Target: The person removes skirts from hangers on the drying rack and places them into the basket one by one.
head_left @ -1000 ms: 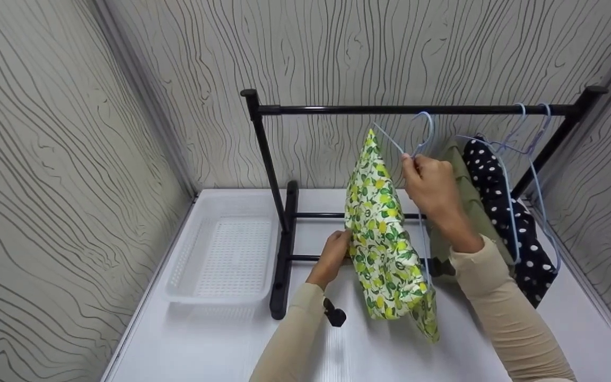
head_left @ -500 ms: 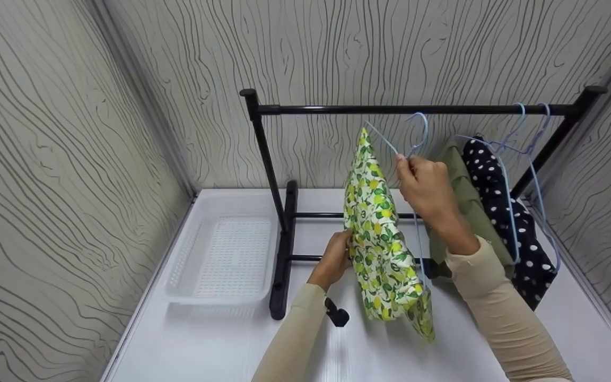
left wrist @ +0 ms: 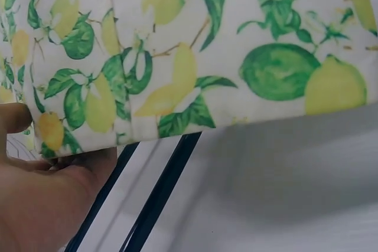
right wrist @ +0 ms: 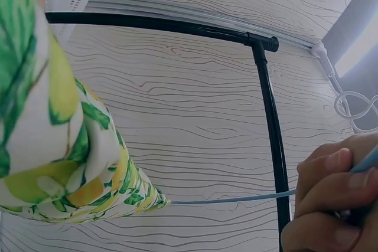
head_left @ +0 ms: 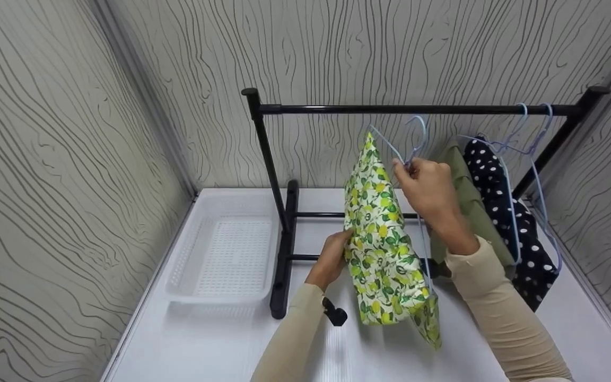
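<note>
A lemon-print cloth [head_left: 377, 233], white with yellow and green, hangs over a light-blue hanger [head_left: 387, 143] in front of the black rack [head_left: 337, 109]. With the fingers curled, my right hand [head_left: 430, 185] grips the hanger just below its hook; the right wrist view shows these fingers [right wrist: 336, 187] round the blue wire. The hook stands a little below the rack's top bar. At the cloth's left edge my left hand [head_left: 332, 257] pinches the fabric, thumb in front and fingers partly hidden behind, as the left wrist view shows.
Right of the right hand hang an olive-green garment [head_left: 470, 212] and a navy polka-dot one [head_left: 528, 254], their blue and purple hangers hooked on the bar. A white perforated basket [head_left: 178, 276] stands left of the rack's foot [head_left: 280, 286] on the white table [head_left: 220, 345]. Wood-patterned walls enclose the space.
The hanger and its hook have shifted slightly left and down with my right hand. The cloth's lower edge hangs a little lower. My left hand keeps its pinch on the cloth's edge.
</note>
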Motion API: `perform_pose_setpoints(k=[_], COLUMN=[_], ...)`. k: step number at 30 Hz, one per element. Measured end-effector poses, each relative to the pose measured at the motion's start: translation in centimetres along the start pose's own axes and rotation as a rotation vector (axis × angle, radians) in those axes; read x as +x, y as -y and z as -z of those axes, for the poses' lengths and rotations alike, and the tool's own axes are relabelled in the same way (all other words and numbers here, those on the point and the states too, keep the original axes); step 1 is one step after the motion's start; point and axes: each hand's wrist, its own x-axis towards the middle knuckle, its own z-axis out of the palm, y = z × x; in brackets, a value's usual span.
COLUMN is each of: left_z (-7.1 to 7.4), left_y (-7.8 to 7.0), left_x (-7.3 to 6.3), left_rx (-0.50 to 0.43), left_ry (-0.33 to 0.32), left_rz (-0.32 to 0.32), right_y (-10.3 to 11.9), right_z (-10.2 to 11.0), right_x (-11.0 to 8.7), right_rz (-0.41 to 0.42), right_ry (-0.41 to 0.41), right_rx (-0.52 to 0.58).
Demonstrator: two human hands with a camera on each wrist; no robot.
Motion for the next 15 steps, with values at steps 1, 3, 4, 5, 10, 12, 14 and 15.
perform_pose_setpoints(k=[1,3,4,5,10,12,14,15], left_z=[0.1,0.2,0.3,0.4,0.6,0.8,1.0,1.2], left_y=[0.0,-0.1,-0.1,-0.2,-0.8,-1.0,-1.3,-1.4], left_x=[0.0,-0.1,-0.1,-0.2,-0.5,-0.6,-0.6,-0.7], left_rx=[0.000,-0.010,-0.016,-0.031,-0.104,-0.131,-0.143,-0.143], left_ry=[-0.007,-0.014,-0.017,-0.017,0.034,0.056,0.066,0.065], left_rz=[-0.004,-0.009,-0.010,-0.007,0.006,0.013,0.012,0.008], right_y=[0.0,-0.1,-0.2,-0.2,-0.7,-0.8,-0.8,-0.9], right_z=[0.0,0.0,0.0,0.1,0.2,0.2,0.2,0.2], right_x=[0.0,0.0,0.0,0.0,0.0,0.0,0.0,0.0], right_rz=[0.001,0.004,0.007,0.011,0.030,0.030,0.029,0.028], right_ry=[-0.005,-0.021,-0.031,-0.041,-0.068,-0.074,-0.077,-0.078], right_rx=[-0.004,-0.007,-0.007,-0.004,-0.004,-0.012,-0.022,-0.029])
